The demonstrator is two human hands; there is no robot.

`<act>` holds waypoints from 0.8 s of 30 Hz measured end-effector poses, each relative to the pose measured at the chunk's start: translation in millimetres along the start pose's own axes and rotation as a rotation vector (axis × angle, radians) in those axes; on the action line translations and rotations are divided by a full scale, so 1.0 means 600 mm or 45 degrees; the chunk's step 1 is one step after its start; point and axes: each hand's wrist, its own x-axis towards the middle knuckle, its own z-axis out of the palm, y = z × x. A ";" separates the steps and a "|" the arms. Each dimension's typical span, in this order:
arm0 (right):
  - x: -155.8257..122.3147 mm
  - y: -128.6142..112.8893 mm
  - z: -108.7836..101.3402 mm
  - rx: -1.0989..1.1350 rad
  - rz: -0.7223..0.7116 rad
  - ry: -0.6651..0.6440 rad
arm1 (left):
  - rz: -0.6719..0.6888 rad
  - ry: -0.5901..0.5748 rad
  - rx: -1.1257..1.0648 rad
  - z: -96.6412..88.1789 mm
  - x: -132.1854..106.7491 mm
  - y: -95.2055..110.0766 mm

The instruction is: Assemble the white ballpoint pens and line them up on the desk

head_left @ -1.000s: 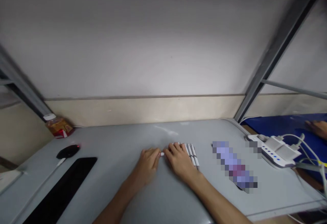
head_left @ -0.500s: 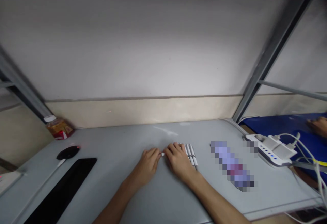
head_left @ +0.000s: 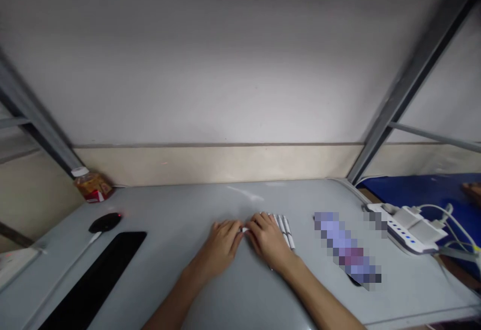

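The small white piece (head_left: 245, 229) was between the two hands, just above or on the grey tabletop (head_left: 233, 300), and only a short part of it was visible. The left hand (head_left: 224, 243) had its thumb and fingers closed together on one end, and the right hand (head_left: 269, 239) seemed pinched on the other end, although its fingertips were partly hidden. Because so little surface was free, I judged that the piece could slip or jump out if one hand pulled harder than the other, or if the two ends were not in one line. A second risk was the row of white pens (head_left: 287, 232): it lay beside and partly under the right hand, so a sideways movement of this palm could push the pens apart or make them roll. Farther to the right there was a blurred, phone-like object (head_left: 343, 250), and behind it a power strip (head_left: 400, 229) with plugs and loose cables. On the left were a long black mat-like thing (head_left: 97, 275), a black mouse-like device (head_left: 105, 222) with a white cable (head_left: 62, 280), and a bottle (head_left: 93, 187). None of these stood between the hands.
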 end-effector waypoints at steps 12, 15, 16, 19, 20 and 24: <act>-0.002 0.005 0.001 -0.054 -0.020 0.012 | 0.019 -0.054 -0.005 0.005 0.004 0.000; -0.002 0.008 -0.004 -0.038 0.004 0.002 | 0.000 -0.006 -0.027 0.000 0.005 0.001; -0.002 0.010 -0.005 -0.032 0.011 0.002 | -0.001 0.006 -0.043 -0.002 0.006 0.002; -0.001 0.019 -0.008 -0.016 0.043 0.029 | 0.032 0.014 -0.099 -0.006 0.007 0.002; -0.001 0.022 -0.008 -0.004 0.057 0.047 | 0.045 0.016 -0.119 -0.006 0.007 0.001; -0.001 0.033 -0.015 0.157 0.141 0.153 | 0.021 0.066 -0.189 -0.003 0.008 -0.010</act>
